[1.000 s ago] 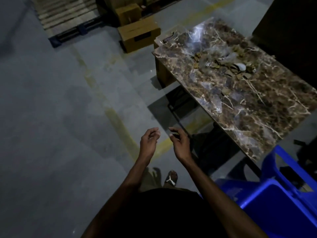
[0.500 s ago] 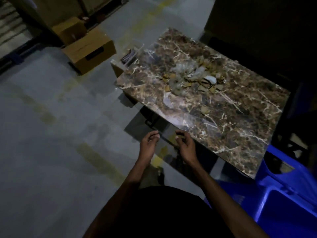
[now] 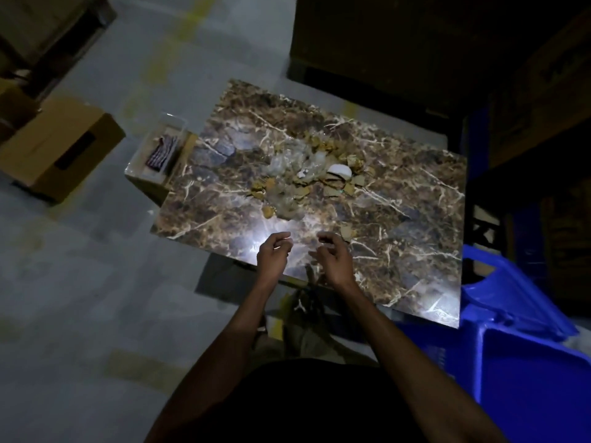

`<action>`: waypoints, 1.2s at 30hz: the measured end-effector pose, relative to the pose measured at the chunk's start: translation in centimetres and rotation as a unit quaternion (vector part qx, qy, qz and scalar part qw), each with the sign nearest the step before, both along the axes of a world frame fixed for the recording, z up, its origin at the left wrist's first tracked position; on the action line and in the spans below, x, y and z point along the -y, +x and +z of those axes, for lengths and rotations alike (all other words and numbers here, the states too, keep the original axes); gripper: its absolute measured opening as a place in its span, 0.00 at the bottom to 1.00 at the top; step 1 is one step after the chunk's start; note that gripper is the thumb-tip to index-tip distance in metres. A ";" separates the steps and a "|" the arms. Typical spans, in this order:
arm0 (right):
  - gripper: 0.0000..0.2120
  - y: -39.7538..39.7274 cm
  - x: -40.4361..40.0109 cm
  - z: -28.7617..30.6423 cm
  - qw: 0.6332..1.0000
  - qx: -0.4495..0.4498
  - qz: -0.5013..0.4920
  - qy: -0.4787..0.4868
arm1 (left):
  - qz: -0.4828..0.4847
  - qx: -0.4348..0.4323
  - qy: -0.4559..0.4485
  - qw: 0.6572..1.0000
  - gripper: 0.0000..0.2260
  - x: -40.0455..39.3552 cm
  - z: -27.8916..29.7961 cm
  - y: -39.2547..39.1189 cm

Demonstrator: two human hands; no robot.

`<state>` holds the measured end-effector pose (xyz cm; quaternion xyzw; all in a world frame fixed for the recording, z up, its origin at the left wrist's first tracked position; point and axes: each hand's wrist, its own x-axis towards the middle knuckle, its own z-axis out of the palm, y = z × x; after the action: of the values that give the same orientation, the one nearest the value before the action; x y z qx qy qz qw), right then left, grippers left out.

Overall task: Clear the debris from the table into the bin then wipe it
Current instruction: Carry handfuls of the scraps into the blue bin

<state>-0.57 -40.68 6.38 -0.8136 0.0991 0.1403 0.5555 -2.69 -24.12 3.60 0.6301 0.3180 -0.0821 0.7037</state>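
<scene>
Since the earlier frame, your hands have advanced over the worktop (image 3: pixel 399 251) near edge. Left hand (image 3: pixel 271 255) and right hand (image 3: pixel 334 259) hover with fingers loosely curled, holding nothing. Debris (image 3: pixel 307 177) lies mid-worktop, dimly lit; the bin (image 3: pixel 524 372) is cut off at right.

Mid-table (image 3: pixel 399 199) heap of tan scraps, seemingly clear plastic and a white shard (image 3: pixel 339 170); blue bin (image 3: pixel 524 378) just beside.
</scene>
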 end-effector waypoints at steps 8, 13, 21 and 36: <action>0.08 5.7 2.3 -4.5 0.992 0.013 -0.066 -0.109 | 0.063 -0.053 0.023 0.996 0.05 -1.0 0.5 5.4; 0.22 7.0 3.7 -6.8 0.964 -0.082 -0.110 -0.226 | 0.068 -0.120 0.129 0.982 0.20 -3.3 -3.6 6.9; 0.19 8.8 0.5 -6.8 0.986 -0.067 -0.015 -0.151 | 0.003 -0.169 0.148 0.975 0.22 -2.2 -2.3 9.4; 0.16 10.8 -5.3 -6.9 0.990 -0.011 -0.100 -0.102 | 0.045 -0.123 0.182 0.975 0.16 -8.3 -4.0 13.7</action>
<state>10.22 -35.42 -0.49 -0.8505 0.1995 0.0820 0.4797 11.01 -15.78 -0.36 0.7176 0.4397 -0.0679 0.5358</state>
